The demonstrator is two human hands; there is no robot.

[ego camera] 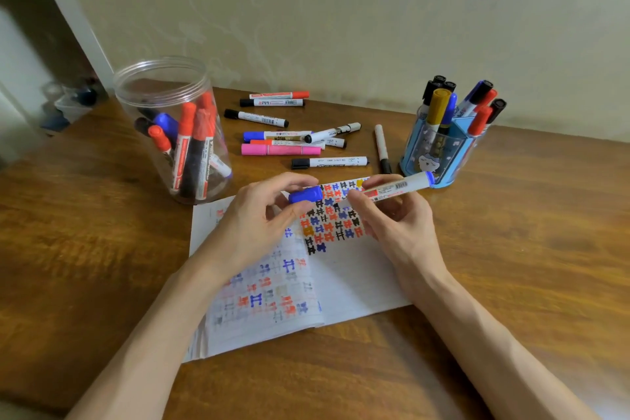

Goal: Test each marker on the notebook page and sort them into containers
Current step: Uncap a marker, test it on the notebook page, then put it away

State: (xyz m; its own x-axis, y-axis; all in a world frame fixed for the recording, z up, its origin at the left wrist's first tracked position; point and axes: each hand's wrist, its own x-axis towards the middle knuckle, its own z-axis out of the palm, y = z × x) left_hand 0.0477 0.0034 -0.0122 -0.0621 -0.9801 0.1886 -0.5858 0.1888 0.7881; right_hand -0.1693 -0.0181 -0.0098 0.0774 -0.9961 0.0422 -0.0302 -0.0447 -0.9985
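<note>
Marker in hand: a blue marker (395, 188) with a white, labelled barrel is held level above the notebook (354, 280), at the centre of the frame.
Fingers: the barrel is pinched by the right hand (392, 225). The blue cap (305, 194), apart from the barrel, is pinched by the left hand (259, 225).
Done: the page is crowded with red, blue and black marks. Markers are stood in the clear plastic jar (163, 95) at left and the blue pen holder (439, 153) at right.
Left: the loose markers (283, 147) scattered on the wooden table (511, 249) are judged untested.
</note>
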